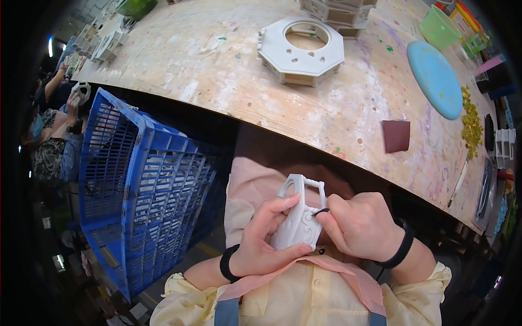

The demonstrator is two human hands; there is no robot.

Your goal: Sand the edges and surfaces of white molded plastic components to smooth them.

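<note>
Above my lap, my left hand holds a small white frame-like casting with an open window at its top and raised scrolls on its side. The fingers grip its left side and the thumb presses near the lower edge. My right hand is closed around a thin dark piece, whose edge touches the casting beside the scrolls. Most of that dark piece is hidden by the fingers, so its kind cannot be made out.
On the worktable lie a white octagonal part, a brown-red sandpaper-like square and a blue oval disc. A green cup stands far right. At left is a blue plastic crate; beyond it, another person holds a white piece.
</note>
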